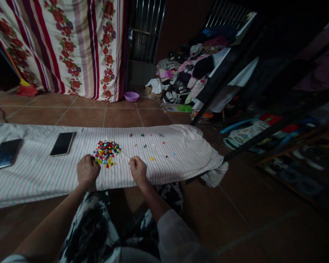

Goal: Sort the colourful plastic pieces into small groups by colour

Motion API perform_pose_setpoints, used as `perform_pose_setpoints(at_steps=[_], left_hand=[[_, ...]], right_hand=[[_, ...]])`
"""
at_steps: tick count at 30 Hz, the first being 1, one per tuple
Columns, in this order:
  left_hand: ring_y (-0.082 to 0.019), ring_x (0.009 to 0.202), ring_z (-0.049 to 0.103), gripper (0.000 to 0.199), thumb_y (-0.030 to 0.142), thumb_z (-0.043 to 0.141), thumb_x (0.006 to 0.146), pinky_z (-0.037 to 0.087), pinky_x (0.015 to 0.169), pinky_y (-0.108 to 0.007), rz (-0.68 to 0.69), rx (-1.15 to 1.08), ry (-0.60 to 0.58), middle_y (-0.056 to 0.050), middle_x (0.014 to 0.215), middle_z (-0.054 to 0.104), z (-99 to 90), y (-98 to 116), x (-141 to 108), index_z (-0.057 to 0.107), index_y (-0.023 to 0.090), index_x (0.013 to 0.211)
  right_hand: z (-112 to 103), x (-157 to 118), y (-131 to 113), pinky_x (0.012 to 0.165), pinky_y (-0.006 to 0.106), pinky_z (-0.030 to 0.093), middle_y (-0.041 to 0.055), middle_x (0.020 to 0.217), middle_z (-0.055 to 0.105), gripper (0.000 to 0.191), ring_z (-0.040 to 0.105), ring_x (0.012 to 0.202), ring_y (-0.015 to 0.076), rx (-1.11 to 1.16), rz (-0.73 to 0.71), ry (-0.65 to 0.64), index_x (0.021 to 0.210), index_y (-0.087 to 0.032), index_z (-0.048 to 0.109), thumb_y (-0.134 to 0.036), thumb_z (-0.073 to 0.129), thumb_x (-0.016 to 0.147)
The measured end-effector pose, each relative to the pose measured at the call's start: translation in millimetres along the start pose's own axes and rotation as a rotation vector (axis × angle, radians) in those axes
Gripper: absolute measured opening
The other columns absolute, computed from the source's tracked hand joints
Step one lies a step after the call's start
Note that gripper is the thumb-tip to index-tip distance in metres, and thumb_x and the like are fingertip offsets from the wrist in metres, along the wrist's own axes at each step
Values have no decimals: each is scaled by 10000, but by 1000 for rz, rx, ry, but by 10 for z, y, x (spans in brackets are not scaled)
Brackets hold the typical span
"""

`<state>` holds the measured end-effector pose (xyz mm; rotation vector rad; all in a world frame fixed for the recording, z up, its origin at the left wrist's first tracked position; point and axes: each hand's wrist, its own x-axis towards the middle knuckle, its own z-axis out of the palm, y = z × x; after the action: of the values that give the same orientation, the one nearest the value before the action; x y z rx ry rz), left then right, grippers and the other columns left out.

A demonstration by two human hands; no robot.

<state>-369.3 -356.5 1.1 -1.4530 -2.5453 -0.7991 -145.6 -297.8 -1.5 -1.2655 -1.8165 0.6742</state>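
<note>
Beads (pixel 107 153), small and brightly coloured in red, yellow, blue, green and black, lie heaped in a rough round pile on a white cloth with thin pink and grey stripes (pixel 38 182). Just in front of the pile, the person's two bare hands rest on the cloth. The left hand (pixel 88 170) sits knuckles up at the pile's near edge, its fingers curled under, so whether it pinches anything cannot be told. The right hand (pixel 138 170), just to the right of the pile, has its fingers pressed together, pinching a thin pale strand (pixel 125 153) that points at the pile; too fine to tell if it is thread or a needle. Both forearms reach forward from the lap, where black-and-white patterned trousers (pixel 90 226) show nearer than the pile, and a pale sleeve (pixel 175 237) covers the right arm. Left of the pile lie two smartphones (pixel 63 143). Stray beads (pixel 152 158) dot the cloth to its right. Beyond the pile, on a tiled floor (pixel 84 117), stand a purple basin (pixel 132 96), a heap of clothes (pixel 186 73) and a red-flowered striped curtain (pixel 71 47).
</note>
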Motion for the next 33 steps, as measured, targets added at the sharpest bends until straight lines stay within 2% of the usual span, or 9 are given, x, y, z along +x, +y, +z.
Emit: perform_pose_setpoints(at_steps=[5, 12, 15, 21, 27, 33], left_hand=[[-274, 920, 601, 276, 240, 377, 834, 442, 854, -406, -4, 8, -23, -148, 963, 649, -21, 13, 0, 629, 164, 916], [-285, 954, 615, 302, 227, 377, 840, 444, 844, -392, -37, 70, -69, -164, 981, 668, -67, 64, -8, 644, 134, 944], [-281, 953, 617, 299, 230, 378, 838, 448, 841, -385, -26, 83, -82, -154, 979, 671, -78, 63, -4, 641, 138, 945], [-272, 922, 621, 295, 235, 381, 840, 455, 827, -388, 5, 88, -61, -142, 959, 672, -50, 29, -1, 646, 148, 937], [-274, 917, 623, 296, 251, 365, 859, 454, 820, -389, 19, 90, -41, -144, 962, 676, -20, 14, -8, 637, 149, 915], [-274, 910, 623, 293, 253, 367, 854, 456, 809, -387, 20, 105, -52, -144, 956, 676, -26, 16, 4, 636, 149, 907]], right_hand=[[-219, -7, 191, 642, 213, 442, 3, 662, 614, 291, 595, 674, 147, 41, 70, 103, 725, -234, 566, -378, 390, 907], [-657, 5, 672, 605, 243, 441, -23, 589, 560, 292, 542, 595, 151, 139, 165, 351, 699, -227, 534, -445, 406, 846], [-871, 31, 890, 602, 243, 441, -25, 604, 574, 275, 542, 570, 142, 130, 198, 406, 719, -220, 548, -449, 439, 825], [-1214, 184, 1248, 515, 245, 432, -27, 556, 563, 328, 540, 516, 156, 147, 330, 433, 814, -200, 594, -513, 502, 776], [-1503, 378, 1416, 690, 285, 480, 44, 701, 667, 254, 613, 675, 184, -144, 328, 445, 813, -183, 646, -386, 496, 781], [-1557, 480, 1480, 801, 285, 469, 92, 905, 719, 252, 633, 872, 203, -392, 295, 348, 920, -173, 693, -241, 475, 813]])
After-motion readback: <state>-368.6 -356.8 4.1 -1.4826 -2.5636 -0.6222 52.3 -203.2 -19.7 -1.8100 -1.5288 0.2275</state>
